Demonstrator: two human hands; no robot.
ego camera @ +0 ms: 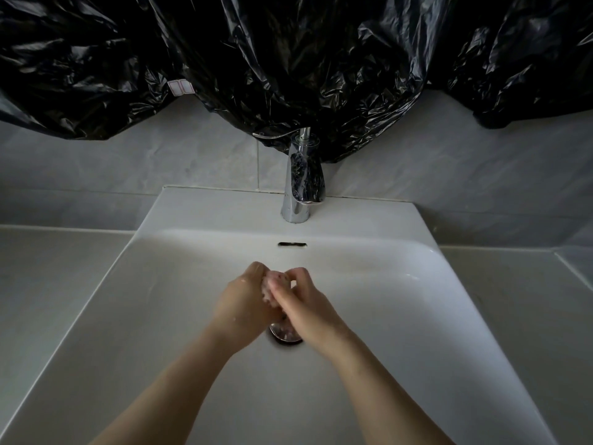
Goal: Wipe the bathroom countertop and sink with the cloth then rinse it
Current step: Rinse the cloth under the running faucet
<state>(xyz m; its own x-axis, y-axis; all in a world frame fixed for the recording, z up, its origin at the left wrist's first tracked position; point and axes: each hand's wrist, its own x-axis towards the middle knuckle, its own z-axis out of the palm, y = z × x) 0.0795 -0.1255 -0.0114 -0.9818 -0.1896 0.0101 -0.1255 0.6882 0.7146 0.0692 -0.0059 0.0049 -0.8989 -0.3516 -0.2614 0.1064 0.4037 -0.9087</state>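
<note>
A: In the head view, what do the fingers do?

B: The left hand (pixel 244 305) and the right hand (pixel 309 308) meet at the centre of the frame. Their fingers (pixel 256 272) are curled tight around the cloth (pixel 275 283), small and pink, bunched between them.

A: And the sink?

B: The hands are over the white sink (pixel 417 316), just above its drain (pixel 285 336). The faucet (pixel 301 184) stands behind, at upper centre. The desk (pixel 48 284) lies on both sides.
</note>
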